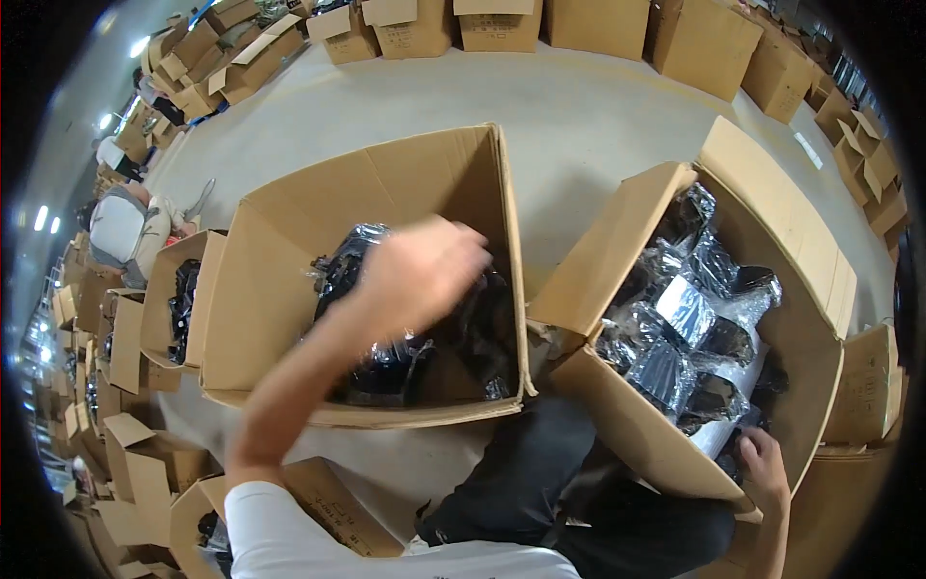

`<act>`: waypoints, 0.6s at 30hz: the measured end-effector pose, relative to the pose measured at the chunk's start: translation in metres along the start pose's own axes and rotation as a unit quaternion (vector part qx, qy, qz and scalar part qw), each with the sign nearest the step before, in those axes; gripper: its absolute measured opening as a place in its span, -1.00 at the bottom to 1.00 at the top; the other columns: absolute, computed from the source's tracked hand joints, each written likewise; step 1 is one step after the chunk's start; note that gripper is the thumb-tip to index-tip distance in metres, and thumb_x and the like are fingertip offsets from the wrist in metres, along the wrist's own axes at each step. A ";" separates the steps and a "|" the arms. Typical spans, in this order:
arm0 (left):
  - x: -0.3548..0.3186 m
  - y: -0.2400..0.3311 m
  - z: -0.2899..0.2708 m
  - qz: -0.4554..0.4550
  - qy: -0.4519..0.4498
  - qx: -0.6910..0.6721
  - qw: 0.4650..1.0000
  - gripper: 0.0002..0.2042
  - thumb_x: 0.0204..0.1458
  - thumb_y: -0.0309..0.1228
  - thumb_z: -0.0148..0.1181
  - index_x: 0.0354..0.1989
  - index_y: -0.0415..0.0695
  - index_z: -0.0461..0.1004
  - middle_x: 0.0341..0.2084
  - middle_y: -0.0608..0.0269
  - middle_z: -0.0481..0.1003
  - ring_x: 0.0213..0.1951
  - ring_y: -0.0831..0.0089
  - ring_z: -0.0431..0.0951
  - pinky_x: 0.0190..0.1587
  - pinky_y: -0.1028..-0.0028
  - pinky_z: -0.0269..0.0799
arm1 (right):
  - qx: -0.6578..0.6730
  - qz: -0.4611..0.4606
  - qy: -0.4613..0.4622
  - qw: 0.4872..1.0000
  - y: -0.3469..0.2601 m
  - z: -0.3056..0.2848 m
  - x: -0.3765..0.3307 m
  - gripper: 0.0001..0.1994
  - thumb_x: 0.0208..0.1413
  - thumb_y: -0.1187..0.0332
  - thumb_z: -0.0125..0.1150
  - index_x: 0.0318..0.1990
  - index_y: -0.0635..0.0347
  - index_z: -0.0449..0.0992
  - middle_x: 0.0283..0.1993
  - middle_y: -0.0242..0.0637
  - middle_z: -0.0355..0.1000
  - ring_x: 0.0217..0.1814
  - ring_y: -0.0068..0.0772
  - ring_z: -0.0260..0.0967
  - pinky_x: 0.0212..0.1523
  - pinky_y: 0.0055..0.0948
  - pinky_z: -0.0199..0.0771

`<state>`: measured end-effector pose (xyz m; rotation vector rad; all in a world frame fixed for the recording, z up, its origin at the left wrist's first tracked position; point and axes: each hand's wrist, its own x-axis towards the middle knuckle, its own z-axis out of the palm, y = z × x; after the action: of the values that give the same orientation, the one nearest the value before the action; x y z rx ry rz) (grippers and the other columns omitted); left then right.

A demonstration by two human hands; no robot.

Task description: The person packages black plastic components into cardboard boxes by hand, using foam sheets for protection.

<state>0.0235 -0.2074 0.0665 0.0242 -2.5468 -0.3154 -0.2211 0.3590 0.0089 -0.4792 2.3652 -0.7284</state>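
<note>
- While the left hand (424, 265) hangs blurred over the left carton (289, 232), its fingers look bent inward; whether they grip anything, I cannot tell.
- At the near right corner of the right carton (666, 425), the right hand (765, 465) reaches in with curled fingers, close to some dark pieces (770, 381); a grip cannot be made out.
- Below and around the left hand lie black wrapped parts (391, 372), low in the left carton.
- Farther in from the right hand, clear-wrapped parts (666, 372) pile up; the film probably guards their glossy surfaces.
- Both cartons stand just beyond the person's legs (526, 473), uncovered and angled, presumably so each hand can reach one.
- Left of these, a smaller carton (207, 289) holds dark items (181, 309).
- Across the floor (386, 106), more cartons (497, 27) line the far side.
</note>
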 end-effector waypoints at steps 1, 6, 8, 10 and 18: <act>-0.013 -0.053 0.000 -0.116 -0.016 0.024 0.993 -0.81 0.16 -0.33 0.18 -0.21 -0.19 0.60 -0.27 0.07 0.61 -0.23 0.04 0.62 -0.16 0.22 0.55 | 0.030 0.002 0.015 0.999 0.012 0.012 -0.014 -0.66 0.26 0.29 0.15 -0.01 0.46 0.48 -0.31 -0.29 0.45 -0.26 -0.50 0.33 -0.18 -0.44 0.41; -0.148 -0.262 0.000 -0.409 -0.155 0.216 0.873 -0.56 0.11 -0.18 0.22 0.03 -0.29 0.50 0.05 -0.15 0.48 0.11 -0.06 0.47 0.18 0.14 0.40 | 0.089 0.036 0.114 0.989 0.018 0.035 -0.026 -0.60 0.28 0.28 0.15 0.09 0.49 0.46 -0.13 -0.20 0.53 -0.12 -0.44 0.42 -0.06 -0.40 0.44; -0.181 -0.293 0.023 -0.482 -0.215 0.212 0.822 -0.49 0.10 -0.14 0.24 0.06 -0.34 0.47 0.08 -0.22 0.45 0.17 -0.10 0.44 0.23 0.11 0.35 | 0.059 0.037 0.158 0.985 0.002 0.037 -0.032 -0.63 0.28 0.28 0.15 0.05 0.47 0.49 -0.13 -0.14 0.55 -0.06 -0.39 0.45 -0.01 -0.38 0.44; -0.208 -0.315 0.041 -0.546 -0.255 0.167 0.780 -0.46 0.11 -0.12 0.24 0.10 -0.35 0.44 0.12 -0.27 0.42 0.21 -0.13 0.40 0.26 0.07 0.32 | -0.013 0.045 0.134 0.990 0.002 0.035 -0.035 -0.67 0.26 0.31 0.16 -0.01 0.45 0.52 -0.17 -0.15 0.55 -0.08 -0.39 0.45 -0.02 -0.37 0.44; -0.298 -0.363 0.019 -0.459 -0.267 0.293 0.795 -0.65 0.23 -0.25 0.04 0.07 -0.22 0.46 -0.06 -0.18 0.53 0.01 -0.12 0.53 0.04 0.01 0.42 | -0.024 0.064 0.086 0.994 -0.025 0.042 -0.003 -0.63 0.20 0.21 0.23 0.01 0.34 0.57 -0.17 -0.04 0.61 -0.14 -0.27 0.56 -0.04 -0.29 0.54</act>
<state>0.2448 -0.5311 -0.1922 1.6479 -2.8689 0.1744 -0.1884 0.3246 -0.0024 -0.2915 2.5519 -0.6789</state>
